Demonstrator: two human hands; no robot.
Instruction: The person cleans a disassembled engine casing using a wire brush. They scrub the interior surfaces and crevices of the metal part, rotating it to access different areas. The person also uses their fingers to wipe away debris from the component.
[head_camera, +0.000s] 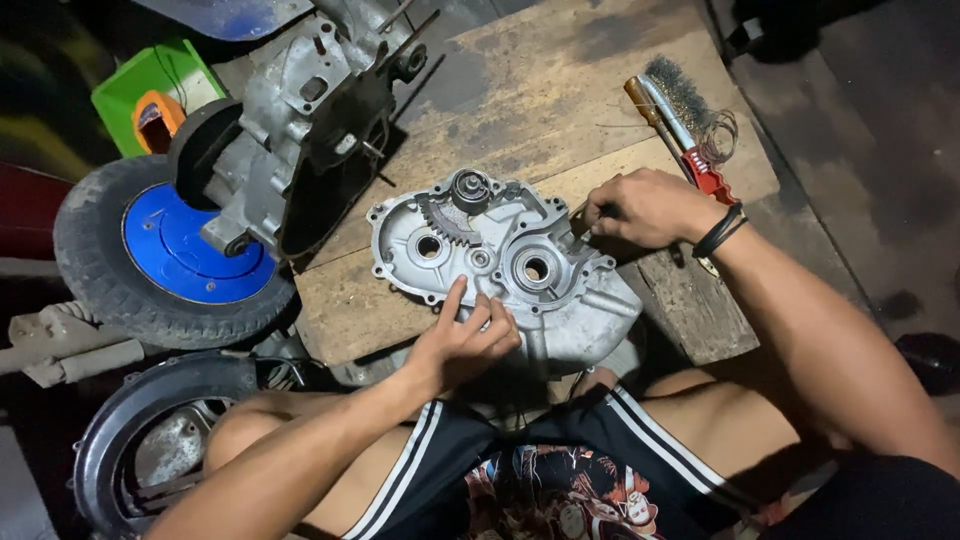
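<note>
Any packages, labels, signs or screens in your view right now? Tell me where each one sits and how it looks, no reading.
Green box-like container: top left, beyond the tyre; bright green, with an orange piece in it; what it is cannot be told.
No labels, signs or screens show.
Both hands, left hand and right hand, rest on the grey metal engine cover on the wooden board.

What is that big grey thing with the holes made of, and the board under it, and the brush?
The grey engine case half with round holes looks like cast metal, probably aluminium: dull silvery, moulded ribs. The brown board under it looks like bare rough wood, with grain lines and dark stains. The brush with grey bristles seems to have thin steel wire bristles; its red handle end could be plastic.
</note>
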